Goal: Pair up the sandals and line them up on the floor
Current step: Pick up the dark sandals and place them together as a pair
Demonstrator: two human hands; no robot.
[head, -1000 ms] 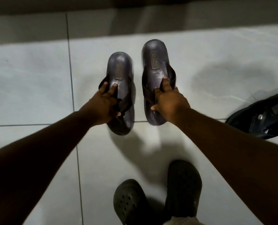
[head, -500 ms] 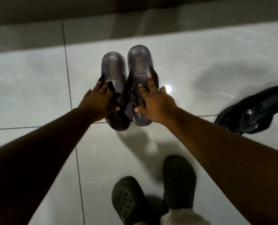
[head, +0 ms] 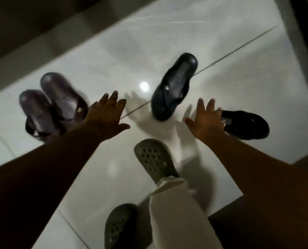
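Note:
Two dark brown sandals (head: 58, 103) lie side by side on the white tiled floor at the left. A black sandal (head: 174, 85) lies alone in the middle, angled up to the right. Another black sandal (head: 246, 124) lies at the right, partly behind my right hand (head: 206, 119). My left hand (head: 106, 115) hovers with fingers spread, just right of the brown pair and holding nothing. My right hand, fingers also spread, is over the near end of the right black sandal; contact cannot be judged. The view is blurred.
My two feet in dark green clogs (head: 155, 159) stand on the floor (head: 212, 42) below the hands, with a pale trouser leg (head: 178, 212). A dark wall base runs along the top left. A brown wooden surface (head: 279, 203) borders the tiles at the lower right.
Both hands have let go of the brown pair, which now lies together at the left. The view swung right, and both hands moved toward the two black sandals.

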